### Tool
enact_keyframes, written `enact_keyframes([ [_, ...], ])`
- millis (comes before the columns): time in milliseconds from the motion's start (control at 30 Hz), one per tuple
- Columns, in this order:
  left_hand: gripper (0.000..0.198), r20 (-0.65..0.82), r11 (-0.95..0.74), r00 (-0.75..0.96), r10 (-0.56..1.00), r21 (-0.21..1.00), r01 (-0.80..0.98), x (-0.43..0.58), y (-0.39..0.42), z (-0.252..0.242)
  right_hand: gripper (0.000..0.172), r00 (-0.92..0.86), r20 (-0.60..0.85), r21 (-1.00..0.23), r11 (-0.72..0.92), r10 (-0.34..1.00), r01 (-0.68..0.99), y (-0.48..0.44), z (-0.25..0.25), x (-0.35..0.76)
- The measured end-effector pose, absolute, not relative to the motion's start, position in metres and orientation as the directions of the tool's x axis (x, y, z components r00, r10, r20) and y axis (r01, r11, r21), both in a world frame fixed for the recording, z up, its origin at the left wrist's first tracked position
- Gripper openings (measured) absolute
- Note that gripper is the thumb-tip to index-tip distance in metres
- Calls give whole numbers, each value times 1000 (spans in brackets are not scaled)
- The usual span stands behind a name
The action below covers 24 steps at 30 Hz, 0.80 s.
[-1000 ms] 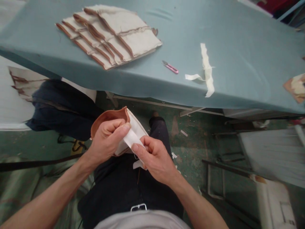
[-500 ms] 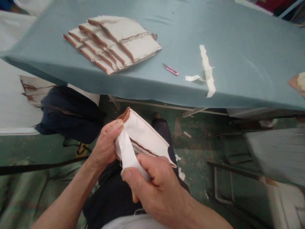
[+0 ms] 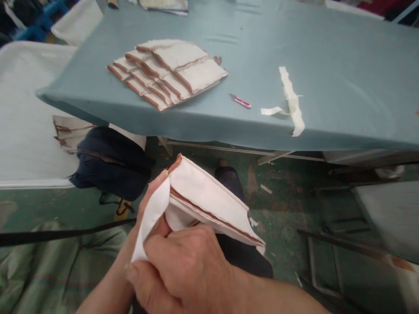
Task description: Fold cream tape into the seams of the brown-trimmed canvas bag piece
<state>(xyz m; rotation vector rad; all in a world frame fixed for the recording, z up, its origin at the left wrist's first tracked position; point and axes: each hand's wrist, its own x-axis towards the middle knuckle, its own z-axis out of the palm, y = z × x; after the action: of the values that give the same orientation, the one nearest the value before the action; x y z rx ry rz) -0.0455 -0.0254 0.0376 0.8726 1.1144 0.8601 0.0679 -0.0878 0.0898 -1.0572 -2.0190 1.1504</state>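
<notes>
My left hand [image 3: 148,194] pinches the near left corner of a white sewn fabric piece [image 3: 207,185] with brown edging, held over my lap. From that corner runs a white strip [image 3: 152,213], drawn taut and bent back towards me. My right hand [image 3: 191,264] is closed on the strip's lower end, between thumb and curled forefinger. It covers part of the fabric piece and most of my left hand's fingers. Folded layers show along the piece's lower side.
On the blue-green covered table [image 3: 327,61] lie a fanned stack of similar fabric pieces [image 3: 196,65], pink thread snips [image 3: 240,101] and torn white strips [image 3: 292,104]. A dark cloth bundle [image 3: 108,161] is at the left, a metal frame [image 3: 310,257] at the right.
My right hand has moved left and towards me, pulling the strip back across my left hand. The fabric piece has shifted slightly right and down. The view has turned a little.
</notes>
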Motion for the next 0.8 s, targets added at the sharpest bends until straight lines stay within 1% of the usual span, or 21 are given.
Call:
enact_keyframes([
  [67,45,-389,407,122,913,860,-309,-47,-27,45,33,-509,108,-902,299,854,311,-101,78,84],
  [100,41,-400,400,85,912,830,-389,-48,-27,48,35,-497,72,-922,247,865,297,-107,73,94],
  [167,35,-422,397,58,905,786,-474,-48,-28,51,37,-411,-132,-939,19,902,345,-117,63,115],
  [200,33,-427,413,81,900,781,-469,-47,-29,51,40,-358,-213,-928,-74,909,365,-121,59,125],
  [267,36,-438,468,171,882,780,-416,-46,-30,50,47,-332,-322,-911,-195,887,363,-126,52,141],
  [333,44,-442,492,216,871,789,-369,-45,-30,48,54,-385,-373,-906,-241,844,349,-130,49,151],
  [367,46,-436,486,214,874,800,-352,-46,-29,49,55,-401,-394,-894,-242,827,378,-131,50,156],
  [433,50,-408,448,188,894,835,-320,-49,-26,51,52,-389,-442,-830,-204,808,520,-132,55,167],
  [500,53,-367,415,208,907,867,-275,-54,-23,55,41,-325,-505,-713,-175,800,679,-129,66,183],
  [533,54,-347,401,234,908,881,-251,-57,-22,56,36,-281,-521,-665,-177,806,726,-126,72,191],
  [567,55,-329,390,265,907,892,-229,-60,-22,57,34,-231,-505,-639,-180,831,748,-123,77,199],
  [600,54,-316,383,294,902,900,-209,-61,-22,58,34,-182,-446,-643,-172,876,746,-118,82,204],
  [633,54,-304,375,321,897,907,-190,-62,-22,59,36,-138,-354,-673,-150,925,725,-112,86,207],
  [700,52,-269,345,373,888,926,-155,-61,-24,60,43,-86,-149,-775,-62,985,629,-99,92,203],
  [733,51,-245,321,398,884,937,-136,-60,-26,60,47,-92,-83,-829,-17,992,559,-92,94,196],
  [800,51,-191,258,432,881,961,-100,-56,-28,62,53,-116,-35,-897,21,993,442,-78,94,176],
])
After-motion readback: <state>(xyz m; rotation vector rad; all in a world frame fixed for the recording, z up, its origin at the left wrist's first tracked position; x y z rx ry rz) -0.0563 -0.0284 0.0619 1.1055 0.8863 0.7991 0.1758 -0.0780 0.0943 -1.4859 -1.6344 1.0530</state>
